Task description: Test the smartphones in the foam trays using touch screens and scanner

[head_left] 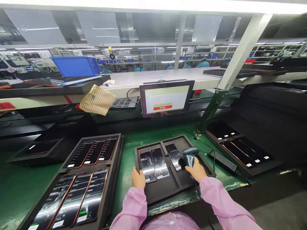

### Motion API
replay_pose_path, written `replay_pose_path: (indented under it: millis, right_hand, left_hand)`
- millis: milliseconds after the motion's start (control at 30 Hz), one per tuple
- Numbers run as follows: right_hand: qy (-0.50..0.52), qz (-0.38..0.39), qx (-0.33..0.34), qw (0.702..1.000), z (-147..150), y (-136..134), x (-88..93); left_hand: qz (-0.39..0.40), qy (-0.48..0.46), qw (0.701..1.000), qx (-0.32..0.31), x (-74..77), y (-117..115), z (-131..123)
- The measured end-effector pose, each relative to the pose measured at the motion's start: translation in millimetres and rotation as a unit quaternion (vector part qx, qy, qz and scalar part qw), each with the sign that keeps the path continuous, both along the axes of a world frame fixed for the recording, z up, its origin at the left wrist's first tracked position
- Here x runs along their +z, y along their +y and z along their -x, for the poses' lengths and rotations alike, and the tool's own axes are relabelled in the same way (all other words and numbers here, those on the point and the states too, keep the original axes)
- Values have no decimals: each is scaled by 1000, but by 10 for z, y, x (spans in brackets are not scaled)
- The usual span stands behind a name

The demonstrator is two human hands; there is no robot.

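Note:
A dark foam tray [163,191] lies on the green bench before me. Two phones, a left one [147,166] and a middle one [160,163], rest side by side in its left compartment. One more phone [175,156] sits in the right compartment. My left hand [138,178] is closed on the tray's left edge, beside the left phone. Held over the right compartment is a barcode scanner [189,156], with my right hand [197,171] wrapped round its handle. Its head is close to the right phone's upper end.
At left, a larger foam tray [114,166] holds several phones with lit screens. More phones lie in a tray [254,166] at right. A monitor [168,99] showing a red FAIL bar hangs ahead. Near the right tray lies a black power adapter [223,160] with cables.

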State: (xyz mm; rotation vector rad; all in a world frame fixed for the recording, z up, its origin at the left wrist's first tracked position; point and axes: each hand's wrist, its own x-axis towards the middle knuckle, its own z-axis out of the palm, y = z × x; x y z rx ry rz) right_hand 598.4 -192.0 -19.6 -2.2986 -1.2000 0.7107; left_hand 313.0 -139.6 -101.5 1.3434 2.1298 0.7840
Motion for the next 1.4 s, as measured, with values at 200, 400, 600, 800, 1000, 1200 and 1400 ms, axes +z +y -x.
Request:
replay_pose_path:
  millis: [200,400,600,800,1000,1200,1400]
  right_hand:
    - [-204,55,62,976,-453,19,-259]
    - [-291,60,157,942,-625,268,-406]
    - [-331,43,99,937,-510,514,-419]
    - [-230,-249,51,939,-341,967,208]
    - [-231,-564,96,787,-272,1488,1564]
    - [-183,-580,74,790,-275,1847,1988]
    - [-142,-575,80,802,-319,1960,2025]
  left_hand:
    - [14,38,999,-3,-112,60,70]
    - [23,75,997,-12,-77,145,94]
    - [62,80,995,-7,-9,220,161]
    - [140,22,988,55,83,276,220]
    - [137,57,988,41,102,314,204]
    - [134,50,988,65,-107,353,266]
    - [94,83,988,90,-88,334,198]
